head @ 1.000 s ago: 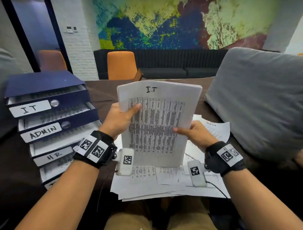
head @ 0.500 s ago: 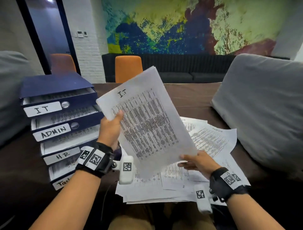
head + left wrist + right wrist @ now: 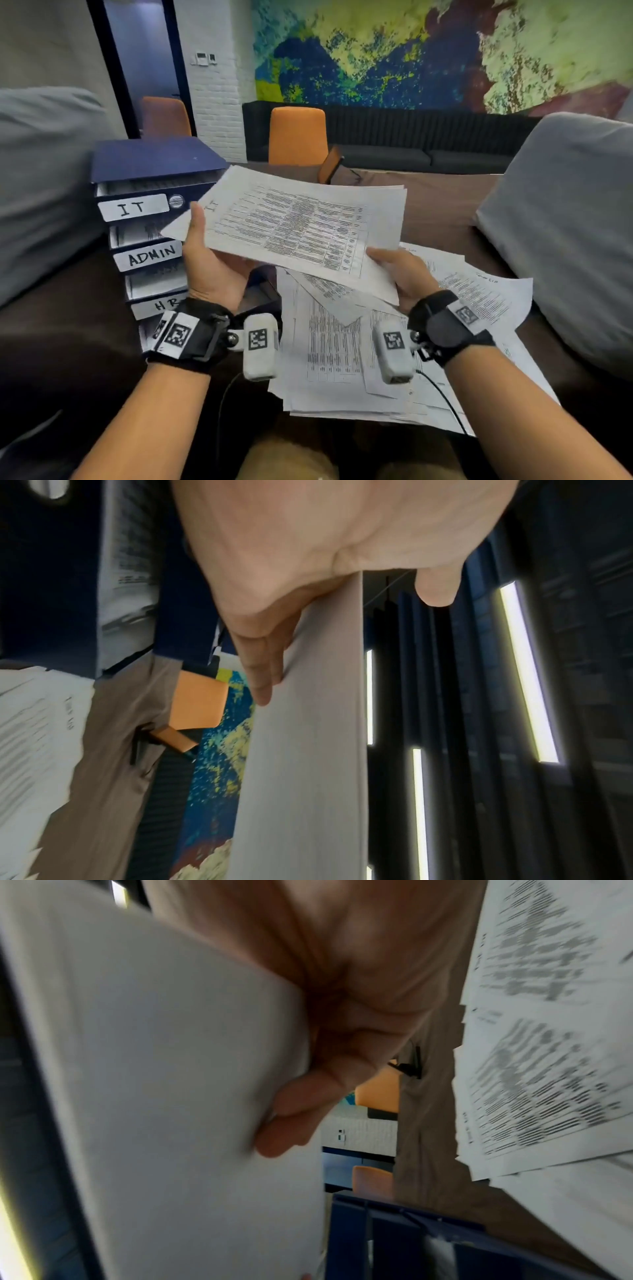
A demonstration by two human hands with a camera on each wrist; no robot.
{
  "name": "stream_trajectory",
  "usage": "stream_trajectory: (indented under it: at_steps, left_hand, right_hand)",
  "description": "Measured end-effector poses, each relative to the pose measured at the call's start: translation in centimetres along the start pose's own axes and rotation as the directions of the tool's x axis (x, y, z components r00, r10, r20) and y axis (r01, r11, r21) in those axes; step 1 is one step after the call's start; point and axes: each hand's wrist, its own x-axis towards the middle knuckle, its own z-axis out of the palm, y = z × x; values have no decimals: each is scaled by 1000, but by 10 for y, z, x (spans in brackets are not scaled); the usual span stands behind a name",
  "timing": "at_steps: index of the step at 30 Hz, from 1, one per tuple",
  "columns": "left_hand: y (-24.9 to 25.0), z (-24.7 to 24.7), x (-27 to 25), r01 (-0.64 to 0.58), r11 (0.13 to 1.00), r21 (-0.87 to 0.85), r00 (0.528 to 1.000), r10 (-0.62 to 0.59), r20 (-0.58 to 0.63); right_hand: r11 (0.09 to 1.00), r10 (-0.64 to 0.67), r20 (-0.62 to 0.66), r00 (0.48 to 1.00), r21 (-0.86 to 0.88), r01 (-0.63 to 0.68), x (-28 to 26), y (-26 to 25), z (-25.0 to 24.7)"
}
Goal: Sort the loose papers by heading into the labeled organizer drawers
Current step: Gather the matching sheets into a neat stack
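Both hands, left hand [image 3: 209, 270] and right hand [image 3: 404, 274], pinch opposite edges of the light, floppy IT sheaf [image 3: 301, 229]; two-sided support likely prevents sagging.

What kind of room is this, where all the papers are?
Probably an office meeting room or lounge. A blue organizer has drawers labeled IT, ADMIN and HR, printed papers lie piled on a brown table, and an orange chair and a long dark sofa stand below a colourful wall mural.

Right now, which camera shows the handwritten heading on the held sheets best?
The head view: the IT heading faces it beside the left thumb. Both wrist views show only the sheets' blank underside, so no heading.
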Motion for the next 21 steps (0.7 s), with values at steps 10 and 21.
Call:
stream_trajectory:
  at_steps: [10, 21]
  left_hand:
    - [47, -24, 8, -26, 996, 81, 999, 24, 22]
    - [45, -38, 14, 2, 999, 32, 994, -5, 105]
  right_hand:
    - [1000, 0, -76, 997, -11, -1, 23, -60, 65]
    - [999, -31, -100, 995, 41, 36, 24, -71, 146]
